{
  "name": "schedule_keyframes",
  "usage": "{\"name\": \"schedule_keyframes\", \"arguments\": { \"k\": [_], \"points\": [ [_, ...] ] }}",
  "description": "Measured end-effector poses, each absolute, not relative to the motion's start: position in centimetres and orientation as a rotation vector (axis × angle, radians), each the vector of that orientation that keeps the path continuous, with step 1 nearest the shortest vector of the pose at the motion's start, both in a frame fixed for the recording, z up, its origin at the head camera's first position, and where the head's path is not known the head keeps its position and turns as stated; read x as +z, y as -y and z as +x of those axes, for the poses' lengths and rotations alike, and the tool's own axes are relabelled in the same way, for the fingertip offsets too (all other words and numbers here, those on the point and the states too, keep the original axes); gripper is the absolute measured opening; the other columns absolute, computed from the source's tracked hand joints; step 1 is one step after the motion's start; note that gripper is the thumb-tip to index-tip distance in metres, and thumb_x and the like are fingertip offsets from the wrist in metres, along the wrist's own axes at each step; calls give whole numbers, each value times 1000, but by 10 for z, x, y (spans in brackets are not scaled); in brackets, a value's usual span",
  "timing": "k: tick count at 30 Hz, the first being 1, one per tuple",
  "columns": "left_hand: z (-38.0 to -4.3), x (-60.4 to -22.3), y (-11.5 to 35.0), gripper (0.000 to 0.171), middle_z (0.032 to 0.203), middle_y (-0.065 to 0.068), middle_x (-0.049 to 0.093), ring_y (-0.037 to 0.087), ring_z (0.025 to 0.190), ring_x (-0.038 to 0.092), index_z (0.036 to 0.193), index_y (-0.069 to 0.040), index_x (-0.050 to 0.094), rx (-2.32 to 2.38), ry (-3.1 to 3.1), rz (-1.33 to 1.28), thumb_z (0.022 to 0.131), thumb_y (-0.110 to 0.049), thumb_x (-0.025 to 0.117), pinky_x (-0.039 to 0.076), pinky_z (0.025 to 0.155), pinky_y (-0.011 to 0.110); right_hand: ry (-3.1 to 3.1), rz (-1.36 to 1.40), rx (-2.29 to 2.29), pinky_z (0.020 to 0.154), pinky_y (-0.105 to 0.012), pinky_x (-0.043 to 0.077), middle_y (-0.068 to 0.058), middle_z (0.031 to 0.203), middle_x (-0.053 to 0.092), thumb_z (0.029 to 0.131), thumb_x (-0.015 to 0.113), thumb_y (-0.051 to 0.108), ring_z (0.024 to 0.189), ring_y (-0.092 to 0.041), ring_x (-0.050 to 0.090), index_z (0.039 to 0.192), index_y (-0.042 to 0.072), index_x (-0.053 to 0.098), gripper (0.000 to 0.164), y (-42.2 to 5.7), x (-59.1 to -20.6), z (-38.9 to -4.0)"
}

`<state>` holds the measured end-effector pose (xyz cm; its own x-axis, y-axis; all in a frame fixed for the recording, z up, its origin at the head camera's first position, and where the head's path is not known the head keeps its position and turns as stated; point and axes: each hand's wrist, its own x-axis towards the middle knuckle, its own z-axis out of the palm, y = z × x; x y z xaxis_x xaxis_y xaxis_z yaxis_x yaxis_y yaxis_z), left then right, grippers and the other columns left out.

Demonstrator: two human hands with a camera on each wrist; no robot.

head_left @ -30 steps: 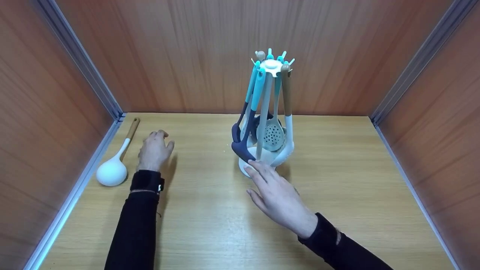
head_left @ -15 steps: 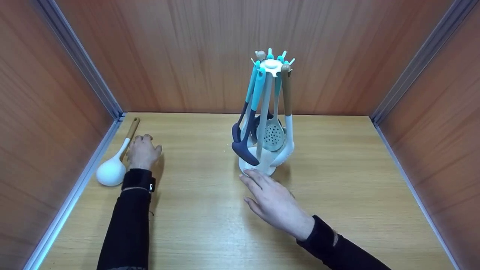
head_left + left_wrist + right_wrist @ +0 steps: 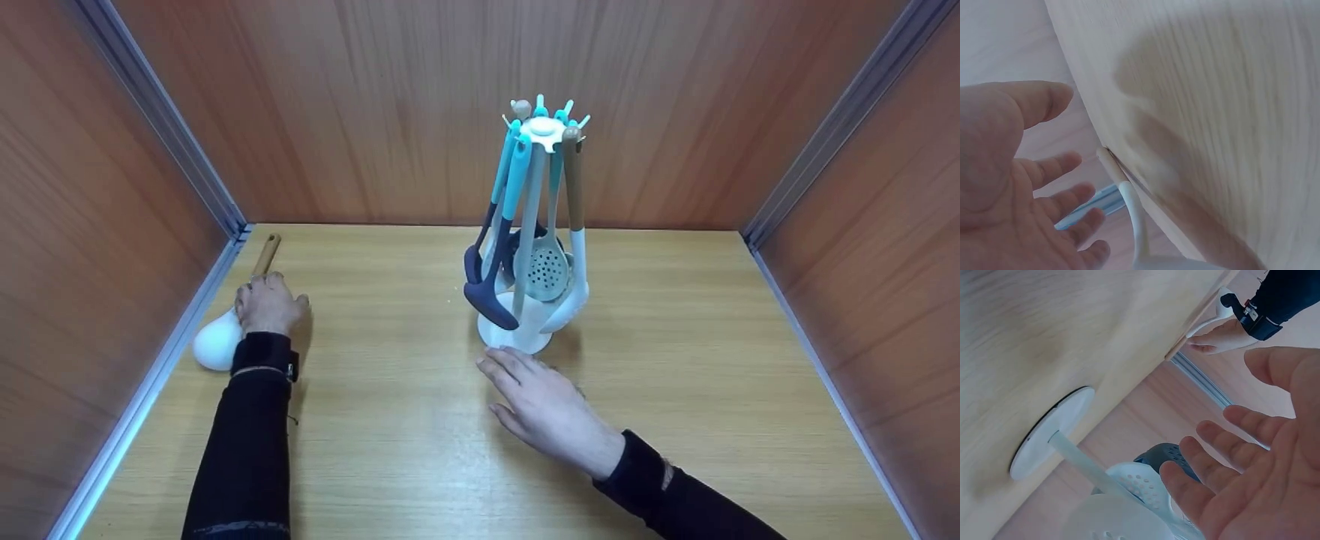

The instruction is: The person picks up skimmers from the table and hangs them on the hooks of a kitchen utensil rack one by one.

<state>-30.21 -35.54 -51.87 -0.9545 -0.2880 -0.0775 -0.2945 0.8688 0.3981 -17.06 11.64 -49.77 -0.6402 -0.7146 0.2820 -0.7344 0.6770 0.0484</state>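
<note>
A white ladle with a wooden handle lies at the left of the table. Over its neck is my left hand, hiding part of it in the head view. In the left wrist view the fingers are loosely spread and a gap separates them from the ladle's neck. My right hand is open, fingers extended, just in front of the white round base of a utensil stand. Its palm holds nothing.
Hanging on the stand are a navy ladle with a turquoise handle, a pale slotted skimmer, a white utensil with a brown handle and others behind. Wood-grain panels enclose the table at the back and sides.
My left hand has moved left, from beside the ladle to over its neck. The right hand has drawn back slightly from the stand. The ladle and the stand have stayed put.
</note>
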Motion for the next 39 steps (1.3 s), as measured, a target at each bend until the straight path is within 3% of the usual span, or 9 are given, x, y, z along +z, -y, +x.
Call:
{"name": "schedule_keyframes", "arguments": {
  "k": [10,19,25,39],
  "points": [
    [-308,-538,377,79,173,54,29,77,165,22,167,22,36,653,-2974,-542,110,-28,61,16,139,86,2616,1156,99,118,-47,67,-12,168,69,108,86,41,153,-32,69,167,12,61,70,-118,-502,-173],
    [-300,-525,374,71,162,58,40,78,157,35,159,22,39,579,-2913,-615,111,-27,54,31,133,82,2580,1159,95,118,-46,67,-11,165,71,105,89,38,152,-31,70,164,10,63,70,-118,-504,-174],
    [-297,-520,370,71,161,57,44,76,156,37,162,22,39,578,-2914,-626,112,-26,51,33,132,81,2600,1160,79,118,-48,67,-12,165,70,106,87,42,152,-32,70,164,10,64,70,-118,-507,-175],
    [-298,-518,362,51,145,51,59,73,140,54,142,22,55,568,-3003,-554,111,-17,54,44,123,83,2656,1154,58,122,-50,65,-9,169,68,109,83,47,155,-33,68,167,13,61,71,-117,-510,-176]
  ]
}}
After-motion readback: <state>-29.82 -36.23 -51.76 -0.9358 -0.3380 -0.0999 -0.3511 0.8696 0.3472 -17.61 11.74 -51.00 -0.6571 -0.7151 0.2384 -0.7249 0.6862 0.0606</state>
